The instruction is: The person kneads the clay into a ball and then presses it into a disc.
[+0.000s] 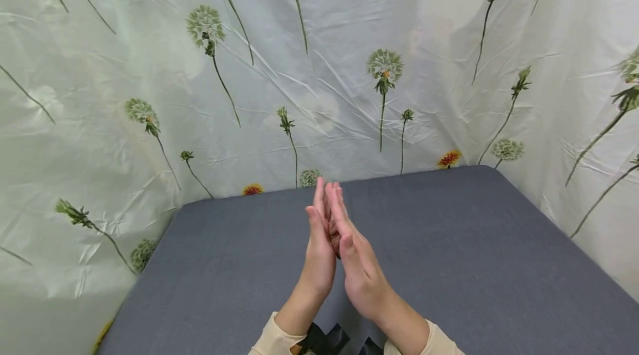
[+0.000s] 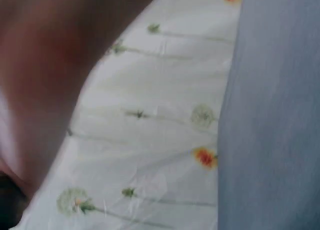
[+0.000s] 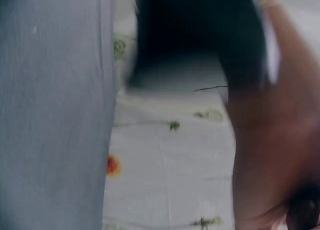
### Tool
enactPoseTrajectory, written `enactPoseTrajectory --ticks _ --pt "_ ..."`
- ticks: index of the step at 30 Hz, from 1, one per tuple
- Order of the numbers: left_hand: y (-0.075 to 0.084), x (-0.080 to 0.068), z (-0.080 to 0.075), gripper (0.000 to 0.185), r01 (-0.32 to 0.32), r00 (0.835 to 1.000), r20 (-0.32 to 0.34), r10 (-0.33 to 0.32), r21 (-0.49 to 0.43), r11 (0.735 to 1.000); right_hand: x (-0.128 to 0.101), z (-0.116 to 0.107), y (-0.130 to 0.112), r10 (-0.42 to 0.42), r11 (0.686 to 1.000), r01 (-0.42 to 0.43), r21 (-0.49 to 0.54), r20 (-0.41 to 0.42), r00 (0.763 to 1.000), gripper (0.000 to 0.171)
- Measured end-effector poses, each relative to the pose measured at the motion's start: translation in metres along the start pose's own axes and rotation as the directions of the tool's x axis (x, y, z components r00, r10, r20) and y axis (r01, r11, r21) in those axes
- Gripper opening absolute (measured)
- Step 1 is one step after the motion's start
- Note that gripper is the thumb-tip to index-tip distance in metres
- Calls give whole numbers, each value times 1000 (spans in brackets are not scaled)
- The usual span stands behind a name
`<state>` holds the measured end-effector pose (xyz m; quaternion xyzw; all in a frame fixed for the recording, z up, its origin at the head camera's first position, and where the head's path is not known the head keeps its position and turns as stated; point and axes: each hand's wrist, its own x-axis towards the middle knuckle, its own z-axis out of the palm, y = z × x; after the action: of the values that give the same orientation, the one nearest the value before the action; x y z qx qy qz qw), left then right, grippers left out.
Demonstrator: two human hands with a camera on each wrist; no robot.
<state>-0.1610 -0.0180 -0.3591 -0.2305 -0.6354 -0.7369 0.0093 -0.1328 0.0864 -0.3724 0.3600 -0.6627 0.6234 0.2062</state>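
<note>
In the head view my left hand (image 1: 319, 260) and right hand (image 1: 363, 272) stand palm to palm above the near part of the grey table (image 1: 239, 266). Fingers on both are straight and point up and away, their tips close together. Between the palms, toward the heels, a narrow shaded gap shows. Both thumbs stand up on the near side. Part of the left hand (image 2: 45, 79) fills the upper left of the left wrist view, blurred. The right hand (image 3: 280, 155) is along the right side of its wrist view, fingertips out of sight.
A pale curtain (image 1: 339, 83) printed with dandelions hangs behind the table and along its sides. Cream sleeves (image 1: 279, 335) end at the wrists, with black straps (image 1: 324, 339) beneath. A dark blurred shape (image 3: 200, 29) crosses the top of the right wrist view.
</note>
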Motion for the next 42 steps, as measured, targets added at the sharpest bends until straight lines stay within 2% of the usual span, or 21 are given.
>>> enactPoseTrajectory --ticks 3,8,11,16,19,21,25,28,31,33,36,38,42 --pt "0 -5 9 79 -2 998 61 0 25 1000 2 -9 3 6 1000 -5 5 -35 999 58" --pt "12 -13 20 74 -31 988 153 20 66 997 2 -22 11 65 998 -64 18 -68 996 61" --pt "20 -16 20 71 -75 989 137 63 84 994 0 -21 15 92 995 -90 43 -60 994 59" --pt "26 -9 6 74 -139 990 11 138 68 988 -6 -3 11 85 995 -85 50 12 996 57" --pt "26 -2 -4 78 -133 990 -50 134 12 991 -10 8 4 55 998 -57 36 53 997 56" --pt "24 2 -9 79 -115 991 -70 114 -21 993 -10 11 -1 32 999 -33 21 52 998 55" --pt "14 5 -8 82 -63 998 -32 61 -66 996 -6 5 -5 -41 999 41 4 1 999 56" --pt "5 2 3 82 -22 997 66 27 -64 998 -2 -5 -5 -76 997 75 -17 -40 996 58" --pt "0 -6 16 79 -7 987 159 12 -33 999 1 -16 -4 -60 998 59 -13 -79 995 62" --pt "0 -12 22 77 -12 981 193 14 -14 1000 3 -22 -3 -22 1000 22 -2 -103 994 64" --pt "8 -20 26 74 -39 978 207 36 14 999 5 -27 2 34 999 -34 0 -116 993 63" --pt "14 -22 25 73 -81 978 197 71 43 996 4 -26 7 71 997 -69 19 -89 993 63" --pt "25 -18 13 71 -124 987 111 118 54 991 -1 -10 12 87 995 -86 39 -18 996 61"
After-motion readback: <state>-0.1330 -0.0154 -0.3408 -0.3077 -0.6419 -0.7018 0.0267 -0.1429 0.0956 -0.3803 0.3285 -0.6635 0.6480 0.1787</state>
